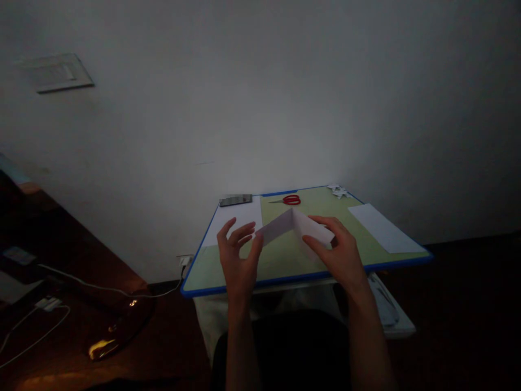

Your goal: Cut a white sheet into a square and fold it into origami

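A strip of white paper (277,227), bent at a sharp crease in its middle, is held up above the table between my two hands. At its left end my left hand (241,255) has the thumb against the paper with fingertips close by; the index finger is raised away. My right hand (340,250) grips the other end, thumb on the near side and fingers over the top. That end seems to have more than one layer. Red-handled scissors (291,200) lie on the table beyond the paper, blades toward the left.
The green table (280,263) has a blue rim and stands against the wall. On it are a phone (236,200), a white sheet (211,232) at left, a long white sheet (385,228) at right and paper cut-outs (338,190). A cable (101,290) runs at left.
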Action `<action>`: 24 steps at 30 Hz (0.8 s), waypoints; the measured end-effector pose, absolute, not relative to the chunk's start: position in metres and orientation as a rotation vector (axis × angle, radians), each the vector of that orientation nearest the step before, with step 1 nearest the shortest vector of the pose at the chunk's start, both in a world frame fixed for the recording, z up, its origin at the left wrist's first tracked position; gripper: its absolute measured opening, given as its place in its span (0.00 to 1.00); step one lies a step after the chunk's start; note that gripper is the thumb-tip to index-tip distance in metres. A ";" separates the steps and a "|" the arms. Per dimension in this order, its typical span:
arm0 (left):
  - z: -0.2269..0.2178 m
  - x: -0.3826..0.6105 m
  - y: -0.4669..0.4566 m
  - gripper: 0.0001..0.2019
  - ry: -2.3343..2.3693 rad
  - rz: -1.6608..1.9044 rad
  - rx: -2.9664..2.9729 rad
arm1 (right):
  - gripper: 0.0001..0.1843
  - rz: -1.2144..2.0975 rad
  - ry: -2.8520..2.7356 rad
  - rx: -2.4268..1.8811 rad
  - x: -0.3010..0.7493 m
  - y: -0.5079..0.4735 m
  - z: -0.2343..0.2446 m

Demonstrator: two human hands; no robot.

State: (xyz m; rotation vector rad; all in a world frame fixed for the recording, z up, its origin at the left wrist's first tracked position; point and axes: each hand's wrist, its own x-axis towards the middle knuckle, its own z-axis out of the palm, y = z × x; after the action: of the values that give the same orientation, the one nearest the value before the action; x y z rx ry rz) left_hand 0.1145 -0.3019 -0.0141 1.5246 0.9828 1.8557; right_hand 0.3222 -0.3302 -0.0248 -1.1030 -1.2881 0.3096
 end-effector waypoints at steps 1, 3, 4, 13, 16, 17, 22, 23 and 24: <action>-0.013 0.115 -0.304 0.33 1.004 1.844 1.619 | 0.19 0.278 -1.309 -1.111 0.322 -0.332 -0.023; -0.011 0.117 -0.306 0.30 1.061 1.804 1.804 | 0.19 0.292 -1.315 -1.128 0.321 -0.336 -0.020; -0.010 0.118 -0.308 0.28 1.083 1.774 1.877 | 0.22 0.323 -1.311 -1.138 0.320 -0.338 -0.018; 0.004 0.102 -0.325 0.16 1.057 1.340 1.876 | 0.24 0.292 -1.286 -1.066 0.321 -0.356 -0.012; 0.007 0.092 -0.329 0.25 0.971 1.180 1.880 | 0.17 0.248 -1.345 -1.071 0.326 -0.359 -0.010; 0.009 0.089 -0.331 0.26 0.964 1.135 1.902 | 0.15 0.235 -1.386 -1.072 0.328 -0.361 -0.009; 0.014 0.092 -0.336 0.08 0.853 0.974 2.032 | 0.17 0.210 -1.595 -1.001 0.327 -0.375 -0.001; 0.013 0.094 -0.336 0.07 0.836 0.959 2.043 | 0.18 0.218 -1.620 -0.980 0.326 -0.377 0.000; 0.013 0.096 -0.335 0.06 0.838 0.953 2.052 | 0.17 0.232 -1.630 -0.970 0.325 -0.378 0.001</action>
State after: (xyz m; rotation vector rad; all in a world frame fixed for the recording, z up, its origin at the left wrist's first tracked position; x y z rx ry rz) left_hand 0.0965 -0.3348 0.0125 2.0517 0.8375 0.9533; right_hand 0.3246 -0.3782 0.0012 -0.9696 -1.6299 0.2319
